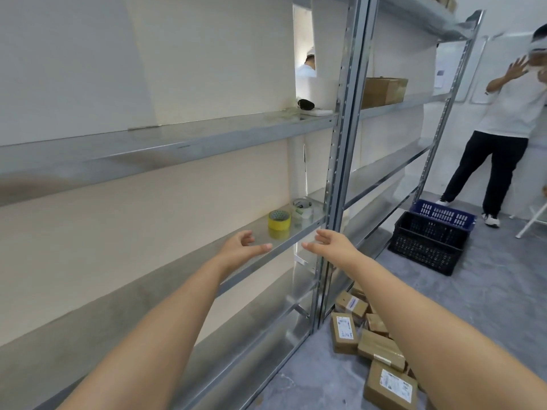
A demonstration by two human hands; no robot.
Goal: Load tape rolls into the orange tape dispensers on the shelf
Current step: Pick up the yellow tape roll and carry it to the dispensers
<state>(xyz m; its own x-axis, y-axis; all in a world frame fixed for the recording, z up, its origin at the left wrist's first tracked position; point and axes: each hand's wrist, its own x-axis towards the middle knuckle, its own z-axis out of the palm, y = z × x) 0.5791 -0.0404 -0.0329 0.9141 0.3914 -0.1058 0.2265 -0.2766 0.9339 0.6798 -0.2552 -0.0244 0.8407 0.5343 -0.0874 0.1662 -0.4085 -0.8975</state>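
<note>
A yellow tape roll (279, 220) stands on the middle metal shelf (177, 269) near its right end. Just behind it to the right sits a clear tape roll (302, 209). Both my arms reach toward the shelf's front edge. My left hand (241, 247) hovers open a little below and left of the yellow roll, fingers loosely curled, holding nothing. My right hand (328, 242) is open too, at the shelf's right end by the upright post, empty. No orange tape dispenser shows in the head view.
A black object (305, 104) and clear rolls lie on the upper shelf. A cardboard box (383, 90) sits on the neighbouring rack. Stacked crates (429, 241) and several taped parcels (370, 344) are on the floor at right. A person (503, 128) stands at far right.
</note>
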